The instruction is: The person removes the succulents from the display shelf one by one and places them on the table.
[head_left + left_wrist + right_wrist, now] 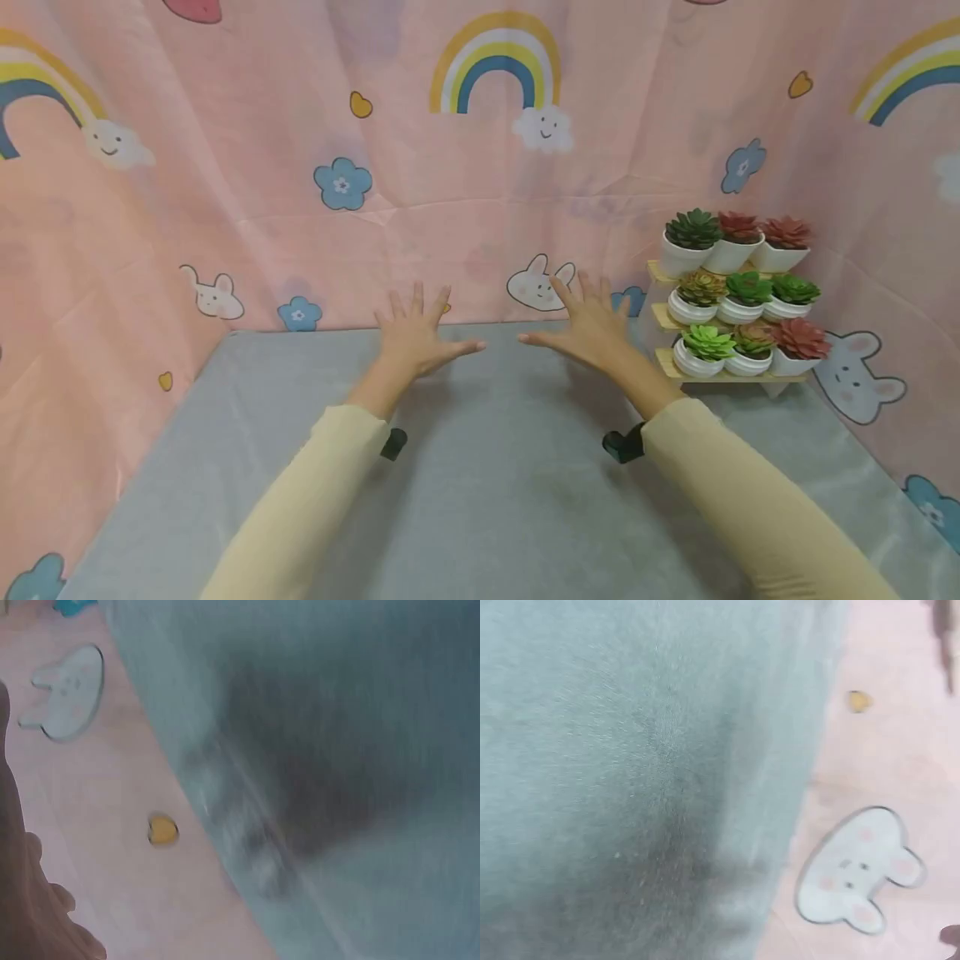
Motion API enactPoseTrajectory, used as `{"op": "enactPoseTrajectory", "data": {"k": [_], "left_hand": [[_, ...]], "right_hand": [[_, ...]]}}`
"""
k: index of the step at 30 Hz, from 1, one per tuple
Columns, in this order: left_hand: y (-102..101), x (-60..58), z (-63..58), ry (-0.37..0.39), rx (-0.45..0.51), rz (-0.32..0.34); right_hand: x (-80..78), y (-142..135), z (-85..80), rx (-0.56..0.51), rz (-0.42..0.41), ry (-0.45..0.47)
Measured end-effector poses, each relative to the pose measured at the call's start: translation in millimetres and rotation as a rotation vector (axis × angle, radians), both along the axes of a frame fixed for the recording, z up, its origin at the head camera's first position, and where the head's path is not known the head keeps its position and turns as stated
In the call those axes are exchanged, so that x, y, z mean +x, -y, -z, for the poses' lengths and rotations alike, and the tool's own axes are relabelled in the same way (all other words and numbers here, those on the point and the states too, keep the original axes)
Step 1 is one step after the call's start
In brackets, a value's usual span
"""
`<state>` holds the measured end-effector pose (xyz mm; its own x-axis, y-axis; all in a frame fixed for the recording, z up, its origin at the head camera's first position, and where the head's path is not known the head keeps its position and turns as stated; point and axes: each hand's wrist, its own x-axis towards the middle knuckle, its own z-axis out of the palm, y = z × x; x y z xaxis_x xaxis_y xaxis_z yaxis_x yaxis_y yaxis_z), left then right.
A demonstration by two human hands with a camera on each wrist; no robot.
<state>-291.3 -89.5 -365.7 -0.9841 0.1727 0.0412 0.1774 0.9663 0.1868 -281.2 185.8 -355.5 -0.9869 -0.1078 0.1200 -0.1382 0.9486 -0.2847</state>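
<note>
Both hands are held out over the grey cloth-covered table (480,467), fingers spread and palms holding nothing. The left hand (414,337) is left of centre, its thumb stretched to the right. Opposite it, the right hand (594,327) points its thumb to the left, with a gap between the two thumbs. Part of the left hand (34,877) shows at the edge of the left wrist view. Nearest to the right hand is a small wooden tiered stand (731,379) with several potted succulents, such as a dark green one (693,230), apart from the fingers.
A pink curtain (450,225) printed with rainbows, rabbits and flowers hangs behind the table and along both sides. The stand is at the back right, close to the curtain. Dark wrist-camera mounts (624,446) stick out under the sleeves.
</note>
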Motion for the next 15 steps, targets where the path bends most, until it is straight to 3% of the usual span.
{"op": "enactPoseTrajectory", "data": {"k": [3, 6, 11, 15], "left_hand": [[-20, 6.3, 4.3, -0.008, 0.019, 0.029], [-43, 13.3, 6.1, -0.020, 0.066, 0.071], [-87, 23.6, 5.2, -0.013, 0.268, 0.193], [-125, 31.6, 6.6, -0.022, 0.430, 0.276]], "right_hand": [[18.4, -19, 0.8, -0.106, -0.009, -0.164], [35.6, -41, 2.7, -0.228, -0.054, -0.391], [54.0, -77, 2.7, -0.354, -0.087, -0.727], [64.9, -108, -2.8, -0.442, -0.012, -0.865]]}}
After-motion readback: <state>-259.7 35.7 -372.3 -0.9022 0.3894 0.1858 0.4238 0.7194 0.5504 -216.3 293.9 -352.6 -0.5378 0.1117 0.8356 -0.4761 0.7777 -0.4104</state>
